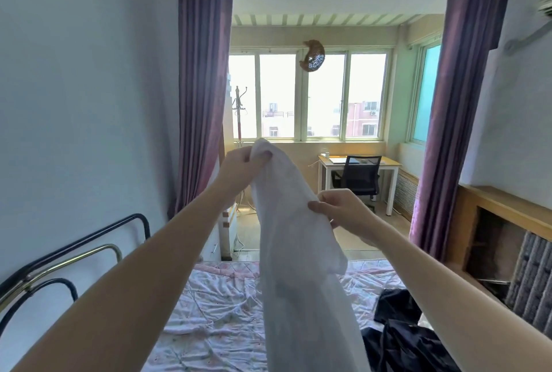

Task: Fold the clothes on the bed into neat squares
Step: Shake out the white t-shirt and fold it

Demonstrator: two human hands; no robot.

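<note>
**newbie:** Progress check?

**mod:** Barely started, I'd say. Left hand (242, 166) and right hand (334, 207) both pinch a white garment (295, 252) held up over the bed (215, 312). Dark clothes (403, 338) lie unfolded, no squares visible.

Glaring window (307, 96) backlight, warped edges

Thin white cloth garment (298, 252) — matt, slightly sheer. Quilted bedspread (215, 306) is soft, creased cotton; bed frame (74, 255) glossy metal tubing — black and brass; dark garment (400, 338) faintly satiny.
</note>
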